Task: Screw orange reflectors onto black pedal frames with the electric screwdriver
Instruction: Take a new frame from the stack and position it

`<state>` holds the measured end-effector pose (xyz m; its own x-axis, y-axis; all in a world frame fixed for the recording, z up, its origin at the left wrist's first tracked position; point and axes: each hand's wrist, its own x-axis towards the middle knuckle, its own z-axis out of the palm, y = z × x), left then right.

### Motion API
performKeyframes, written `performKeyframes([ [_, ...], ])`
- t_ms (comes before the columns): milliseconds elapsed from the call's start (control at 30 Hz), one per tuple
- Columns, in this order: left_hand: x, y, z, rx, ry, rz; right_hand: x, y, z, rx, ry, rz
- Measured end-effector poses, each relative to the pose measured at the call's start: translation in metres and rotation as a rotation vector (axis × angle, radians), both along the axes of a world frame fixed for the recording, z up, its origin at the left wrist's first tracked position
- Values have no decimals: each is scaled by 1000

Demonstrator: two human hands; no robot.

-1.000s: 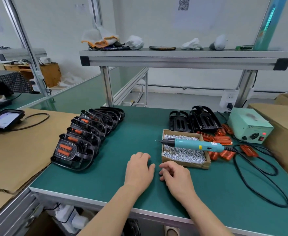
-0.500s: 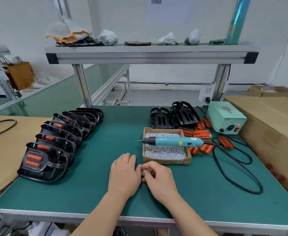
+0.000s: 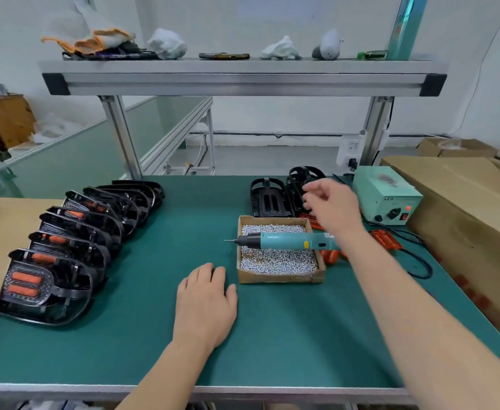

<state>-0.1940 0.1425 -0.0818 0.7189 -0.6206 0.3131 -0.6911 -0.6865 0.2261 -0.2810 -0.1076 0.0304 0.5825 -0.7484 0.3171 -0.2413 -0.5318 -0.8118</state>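
Observation:
My left hand [image 3: 205,303] lies flat on the green table [image 3: 160,335], fingers relaxed, holding nothing. My right hand [image 3: 330,205] hovers in the air over two bare black pedal frames [image 3: 268,199] at the back, fingers loosely spread and empty. The teal electric screwdriver [image 3: 284,241] lies across a cardboard box of screws [image 3: 278,276], its tip pointing left. Loose orange reflectors [image 3: 386,239] lie right of the box, partly hidden by my right forearm. A row of several pedal frames with orange reflectors fitted [image 3: 47,279] stands on the left.
A pale green power unit [image 3: 387,196] sits at the back right, its black cable [image 3: 420,264] looping over the table. Cardboard boxes [image 3: 464,202] border the right edge. A metal shelf [image 3: 242,75] with rags and gloves spans overhead.
My right hand has lifted off the table beside my left hand and reached far back right, above the black pedal frames. My left hand has stayed flat on the table.

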Motion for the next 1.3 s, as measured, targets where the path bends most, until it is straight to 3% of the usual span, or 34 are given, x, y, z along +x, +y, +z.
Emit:
performKeyframes([
  [167, -2, -1, 1, -2, 2, 4, 23, -80, -14, -144, 517, -108],
  [333, -2, -1, 2, 8, 10, 7, 47, -106, -35, -204, 737, -160],
  [433, -2, 0, 2, 8, 6, 6, 57, -112, -42, -232, 774, -181],
  [967, -1, -1, 0, 7, 0, 19, 48, -111, -37, -85, 477, -307],
  [1300, 0, -1, 0, 7, 7, 17, -15, -18, -10, 319, -242, -97],
])
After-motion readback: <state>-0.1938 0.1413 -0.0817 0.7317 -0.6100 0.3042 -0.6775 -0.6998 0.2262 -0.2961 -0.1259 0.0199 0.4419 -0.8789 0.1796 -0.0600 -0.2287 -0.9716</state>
